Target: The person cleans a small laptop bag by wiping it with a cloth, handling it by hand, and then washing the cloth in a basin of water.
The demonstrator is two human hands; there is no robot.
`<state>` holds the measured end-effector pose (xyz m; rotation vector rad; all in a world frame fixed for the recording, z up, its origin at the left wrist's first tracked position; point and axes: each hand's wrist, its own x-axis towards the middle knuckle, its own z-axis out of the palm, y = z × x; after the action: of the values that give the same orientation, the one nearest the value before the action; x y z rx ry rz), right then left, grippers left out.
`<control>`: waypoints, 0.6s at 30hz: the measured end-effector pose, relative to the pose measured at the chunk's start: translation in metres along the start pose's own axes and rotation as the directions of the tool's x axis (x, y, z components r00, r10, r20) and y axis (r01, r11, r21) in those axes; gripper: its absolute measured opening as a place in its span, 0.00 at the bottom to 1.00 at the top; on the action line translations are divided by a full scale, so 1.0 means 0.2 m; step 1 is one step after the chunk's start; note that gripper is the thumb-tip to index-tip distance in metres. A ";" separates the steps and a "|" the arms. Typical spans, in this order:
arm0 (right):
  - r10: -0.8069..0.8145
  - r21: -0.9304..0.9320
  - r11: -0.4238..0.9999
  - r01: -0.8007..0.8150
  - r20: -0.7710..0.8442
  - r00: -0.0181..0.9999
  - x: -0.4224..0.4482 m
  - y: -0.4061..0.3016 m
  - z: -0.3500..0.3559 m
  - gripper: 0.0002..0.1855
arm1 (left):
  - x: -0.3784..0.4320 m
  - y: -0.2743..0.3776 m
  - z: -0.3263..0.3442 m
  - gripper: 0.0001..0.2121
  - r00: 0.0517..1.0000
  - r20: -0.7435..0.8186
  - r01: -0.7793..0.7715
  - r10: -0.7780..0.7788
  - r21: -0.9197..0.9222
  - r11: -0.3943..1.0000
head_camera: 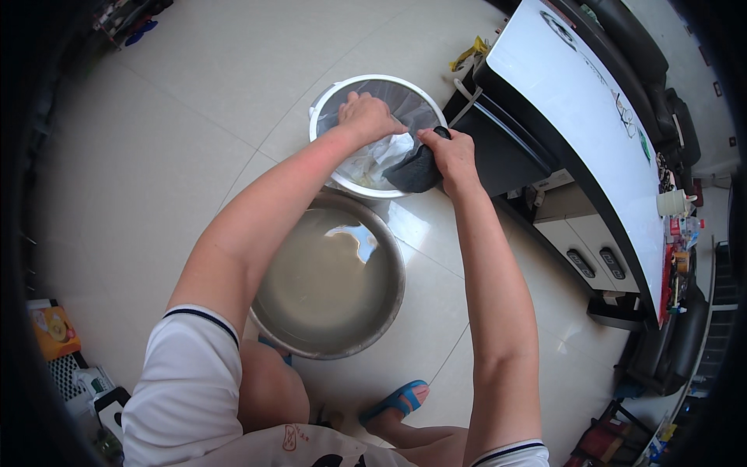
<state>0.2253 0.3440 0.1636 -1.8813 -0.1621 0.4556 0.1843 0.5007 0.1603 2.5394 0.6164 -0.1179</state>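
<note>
A white-rimmed trash bin (pixel 375 78) lined with a clear plastic bag stands on the floor. My left hand (pixel 367 117) is over its opening, fingers spread, with nothing clearly held; the undersides of the fingers are hidden. My right hand (pixel 452 153) grips a dark grey cloth-like item (pixel 417 170) at the bin's right rim, and its lower part hangs inside the opening. Crumpled white tissue or plastic (pixel 392 150) lies in the bin beneath my hands. Nearer to me, a large round metal basin (pixel 332 280) holds cloudy water and touches or nearly touches the bin.
A white-topped desk (pixel 589 99) with dark sides curves along the right, bearing eyeglasses (pixel 625 115), a cup (pixel 671 203) and bottles. A cabinet (pixel 575 233) stands under it. At the lower left are an orange box (pixel 53 333) and other items. My blue sandal (pixel 400 403) is beside the basin.
</note>
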 end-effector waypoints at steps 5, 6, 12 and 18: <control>0.013 0.034 0.999 -0.013 0.001 1.000 -0.04 -0.02 0.01 0.12 | 0.02 -0.10 0.06 0.23 0.993 0.020 -0.118 0.117 0.153 0.981; 0.013 0.033 0.999 -0.013 -0.003 1.000 -0.04 -0.02 0.01 0.12 | 0.00 -0.12 0.06 0.23 0.990 0.018 -0.142 0.141 0.079 0.987; -0.003 0.075 0.997 0.006 -0.047 0.999 -0.06 -0.02 0.00 0.14 | -0.08 -0.23 -0.15 0.26 0.850 0.330 0.240 0.410 -0.936 0.256; 0.073 0.202 0.977 -0.062 -0.044 0.996 -0.13 -0.07 0.00 0.13 | -0.17 -0.23 -0.20 0.34 0.733 0.215 0.448 0.646 -0.866 -0.220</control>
<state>0.2039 0.3407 0.1832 -1.7026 -0.0168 0.4524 0.1308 0.5427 0.1803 0.5870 -0.0623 -0.3096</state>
